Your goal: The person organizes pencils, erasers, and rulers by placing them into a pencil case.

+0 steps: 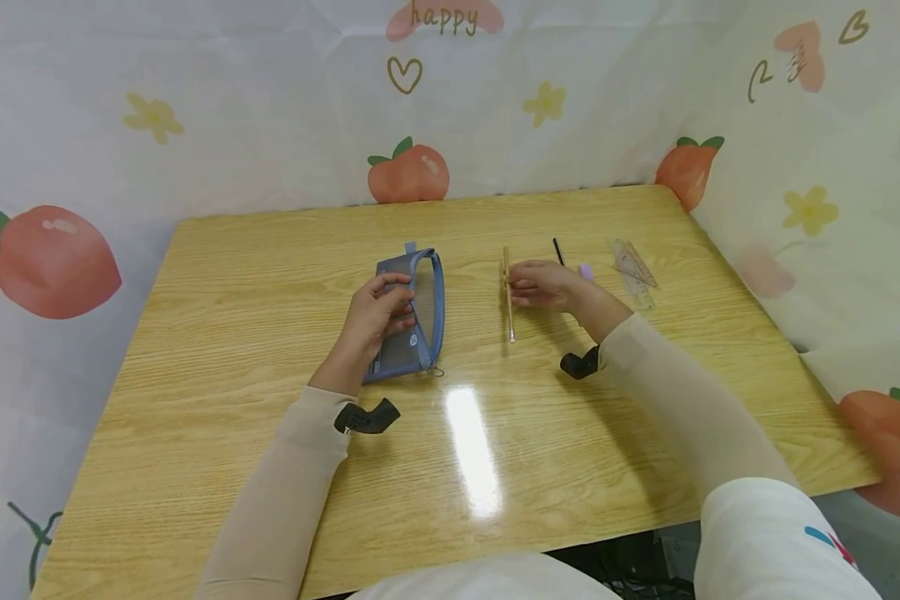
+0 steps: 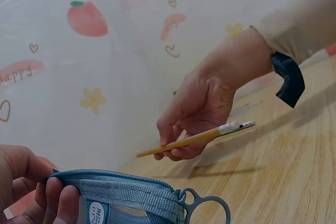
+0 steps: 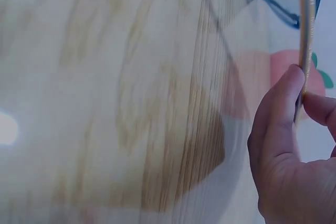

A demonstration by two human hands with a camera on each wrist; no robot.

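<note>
A blue mesh zip pouch [image 1: 401, 354] lies on the table with its zipped mouth spread apart. My left hand [image 1: 381, 312] grips the pouch's near side of the opening; in the left wrist view its fingers curl over the zip edge [image 2: 118, 176]. A ring-shaped zip pull [image 2: 210, 203] hangs at the pouch corner. To the right of the pouch, my right hand [image 1: 543, 287] pinches a slim yellow pencil [image 1: 509, 308] with a whitish end between thumb and fingers. The pencil is raised above the table in the left wrist view.
Behind my right hand lie a black pen [image 1: 558, 250] and a small purple item [image 1: 586, 272], partly covered. Further right are clear set squares [image 1: 633, 268]. The wooden table [image 1: 232, 333] meets a printed cloth [image 1: 270, 125] at the back and right.
</note>
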